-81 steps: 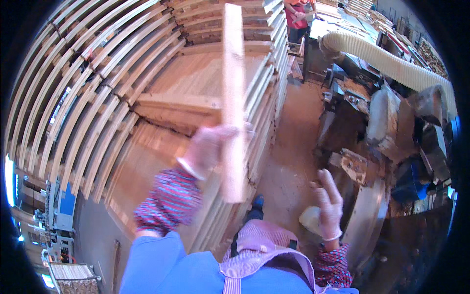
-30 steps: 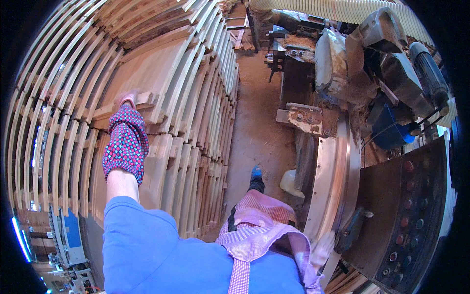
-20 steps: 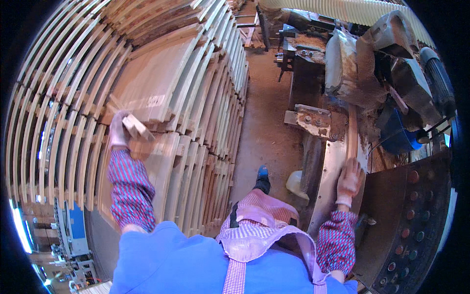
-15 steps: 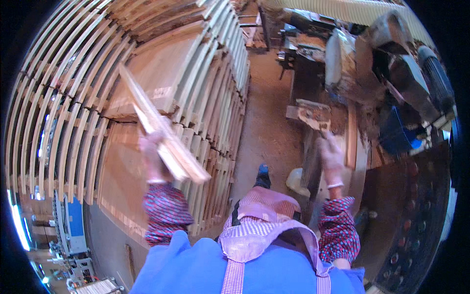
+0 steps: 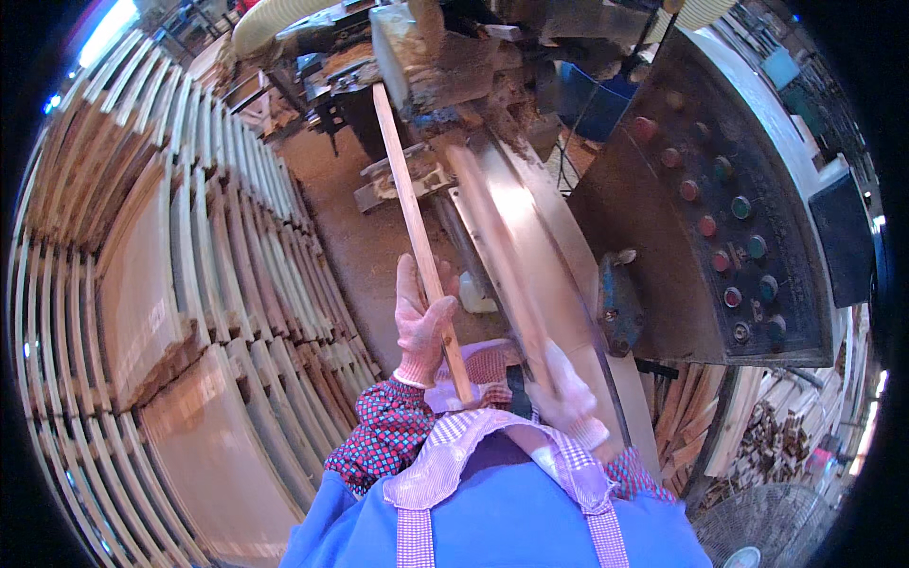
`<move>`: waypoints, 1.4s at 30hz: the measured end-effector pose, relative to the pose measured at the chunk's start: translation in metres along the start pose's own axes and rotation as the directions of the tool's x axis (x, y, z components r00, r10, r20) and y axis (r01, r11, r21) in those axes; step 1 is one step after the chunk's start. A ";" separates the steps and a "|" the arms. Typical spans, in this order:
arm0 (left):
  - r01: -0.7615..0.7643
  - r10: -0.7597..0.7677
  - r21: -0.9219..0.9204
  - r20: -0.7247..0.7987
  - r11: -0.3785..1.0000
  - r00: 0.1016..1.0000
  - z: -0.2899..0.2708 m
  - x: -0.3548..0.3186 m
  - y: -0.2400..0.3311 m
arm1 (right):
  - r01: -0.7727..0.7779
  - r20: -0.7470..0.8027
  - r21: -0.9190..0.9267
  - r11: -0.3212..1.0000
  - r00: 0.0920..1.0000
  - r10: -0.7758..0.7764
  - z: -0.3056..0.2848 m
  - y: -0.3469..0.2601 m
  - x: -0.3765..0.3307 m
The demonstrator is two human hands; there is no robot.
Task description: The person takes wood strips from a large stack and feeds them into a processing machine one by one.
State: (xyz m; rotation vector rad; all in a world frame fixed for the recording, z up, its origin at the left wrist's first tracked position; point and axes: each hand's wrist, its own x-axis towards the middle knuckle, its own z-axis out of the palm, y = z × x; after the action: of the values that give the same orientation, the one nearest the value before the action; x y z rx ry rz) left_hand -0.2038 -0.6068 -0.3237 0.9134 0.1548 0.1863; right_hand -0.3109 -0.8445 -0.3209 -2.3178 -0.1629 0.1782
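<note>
In my gloved left hand (image 5: 421, 331) is a long, thin wooden strip (image 5: 405, 189), my thumb across it and my fingers along its other side. The strip slants from the front of my apron up toward the machine (image 5: 454, 76). My gloved right hand (image 5: 568, 398), smeared by motion, is closed around the near end of a second wooden strip (image 5: 507, 260). That strip is also blurred and runs over the edge of the pale, shiny machine bed (image 5: 563, 284). Its far end points at the sawdust-covered machine; whether it touches cannot be made out.
Tall stacks of wooden strips (image 5: 251, 256) stand on my left. A dark control panel (image 5: 705, 251) with several red and green buttons rises on the right. Beyond the bed sits a blue bin (image 5: 587, 104). A fan (image 5: 767, 525) and piled wood pieces (image 5: 772, 445) are at the lower right.
My view has turned right toward the machine. The two strips, both at my left hand before, are now apart, one in each hand. My right hand has come back from the machine side.
</note>
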 end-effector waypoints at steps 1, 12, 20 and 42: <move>0.045 -0.045 -0.009 -0.043 0.999 0.998 -0.004 0.000 -0.016 | -0.086 0.000 -0.079 0.993 0.996 0.087 -0.002 0.021 -0.016; 0.056 -0.054 0.014 -0.094 0.998 0.994 -0.027 0.026 -0.027 | 0.127 -0.243 -0.613 0.779 0.909 -0.340 0.041 0.092 0.239; -0.031 0.032 0.016 -0.104 0.999 0.994 -0.009 0.028 -0.027 | 0.047 0.135 0.535 0.843 0.981 -0.140 0.050 -0.029 0.194; 0.594 0.564 0.691 -0.705 0.412 0.429 -0.408 0.421 0.481 | -0.002 -0.131 -0.736 0.677 0.982 -0.140 0.060 0.075 0.190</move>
State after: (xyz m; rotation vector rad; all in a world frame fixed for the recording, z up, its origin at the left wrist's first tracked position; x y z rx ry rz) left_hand 0.0743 0.0896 -0.2083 1.9093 1.5337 0.6437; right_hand -0.1302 -0.8196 -0.4312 -3.1203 -0.2708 -0.1797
